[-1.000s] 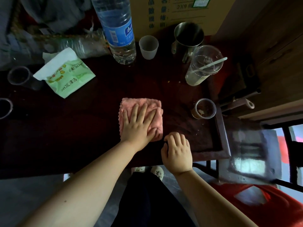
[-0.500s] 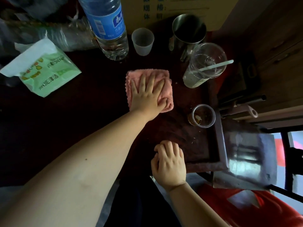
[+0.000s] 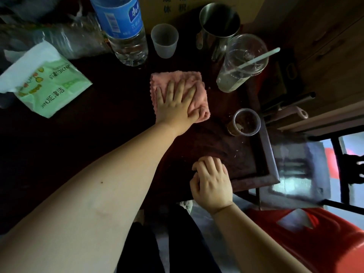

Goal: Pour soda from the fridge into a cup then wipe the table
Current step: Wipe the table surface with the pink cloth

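Your left hand (image 3: 175,103) is flat on the folded pink fluffy cloth (image 3: 177,77), fingers spread straight and palm pressing it onto the dark wooden table (image 3: 98,134). The cloth sits toward the back of the table, just in front of the big clear water bottle with a blue label (image 3: 126,36) and the small translucent plastic cup (image 3: 165,43). To the cloth's right leans a tall clear plastic cup with a white straw (image 3: 242,64), a little pale liquid showing in its lower part, and behind that stands a steel mug (image 3: 219,22), dark inside. Near the table's right rim you've got a short clear cup with brown residue (image 3: 246,122), apart from the cloth. Your right hand (image 3: 211,182) rests knuckles-up on the table by the front edge, fingers loosely bent, nothing in it. Off to the left lies a green-and-white tissue pack (image 3: 47,85), well clear of the cloth. A red plastic stool (image 3: 305,233) shows below the table on your right.
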A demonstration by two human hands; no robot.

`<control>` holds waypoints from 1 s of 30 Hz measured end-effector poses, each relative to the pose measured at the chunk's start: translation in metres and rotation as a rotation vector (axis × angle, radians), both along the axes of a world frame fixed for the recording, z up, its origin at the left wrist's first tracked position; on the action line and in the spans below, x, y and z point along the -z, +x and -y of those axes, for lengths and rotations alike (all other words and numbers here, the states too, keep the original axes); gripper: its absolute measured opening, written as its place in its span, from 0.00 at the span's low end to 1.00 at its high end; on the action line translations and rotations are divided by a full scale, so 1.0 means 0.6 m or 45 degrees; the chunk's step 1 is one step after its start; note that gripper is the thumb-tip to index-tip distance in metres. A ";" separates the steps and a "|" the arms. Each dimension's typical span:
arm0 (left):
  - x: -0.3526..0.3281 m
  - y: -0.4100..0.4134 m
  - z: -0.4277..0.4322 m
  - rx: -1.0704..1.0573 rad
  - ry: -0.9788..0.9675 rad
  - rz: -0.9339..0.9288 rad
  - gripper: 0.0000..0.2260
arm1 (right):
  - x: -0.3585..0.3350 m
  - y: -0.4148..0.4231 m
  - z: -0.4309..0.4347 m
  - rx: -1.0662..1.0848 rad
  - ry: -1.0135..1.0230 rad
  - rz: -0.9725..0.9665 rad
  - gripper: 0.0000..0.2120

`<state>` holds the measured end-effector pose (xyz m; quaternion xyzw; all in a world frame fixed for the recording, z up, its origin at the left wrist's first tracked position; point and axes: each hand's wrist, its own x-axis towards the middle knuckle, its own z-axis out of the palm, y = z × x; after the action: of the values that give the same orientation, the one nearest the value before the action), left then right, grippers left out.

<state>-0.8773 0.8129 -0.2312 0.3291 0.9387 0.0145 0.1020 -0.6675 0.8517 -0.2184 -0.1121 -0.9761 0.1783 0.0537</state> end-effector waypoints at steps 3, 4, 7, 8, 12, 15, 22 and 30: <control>-0.004 0.025 0.038 0.057 -0.026 0.017 0.32 | -0.003 -0.002 0.004 0.031 0.030 0.005 0.08; -0.006 0.035 0.055 0.080 -0.030 0.026 0.32 | -0.004 -0.001 0.006 0.040 0.042 0.003 0.08; -0.012 0.062 0.118 0.152 -0.049 0.056 0.33 | -0.003 0.000 0.012 0.059 0.075 -0.009 0.08; -0.013 0.071 0.140 0.168 -0.062 0.064 0.33 | -0.002 0.001 0.016 0.080 0.086 -0.012 0.08; -0.016 0.098 0.223 0.221 -0.132 0.047 0.33 | -0.004 0.002 0.074 0.338 0.078 -0.059 0.11; -0.019 0.109 0.284 0.250 -0.149 0.072 0.33 | -0.007 -0.006 0.151 0.425 0.011 -0.122 0.14; -0.024 0.111 0.415 0.167 -0.182 0.082 0.33 | -0.010 -0.022 0.289 0.528 -0.115 -0.064 0.20; -0.031 0.092 0.557 -0.078 -0.161 0.137 0.34 | -0.022 -0.036 0.367 0.333 -0.103 0.113 0.22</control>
<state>-0.8218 0.4784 -0.2124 0.2919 0.9405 -0.0242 0.1724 -0.6891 0.6313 -0.2050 -0.2481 -0.9466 0.2038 0.0288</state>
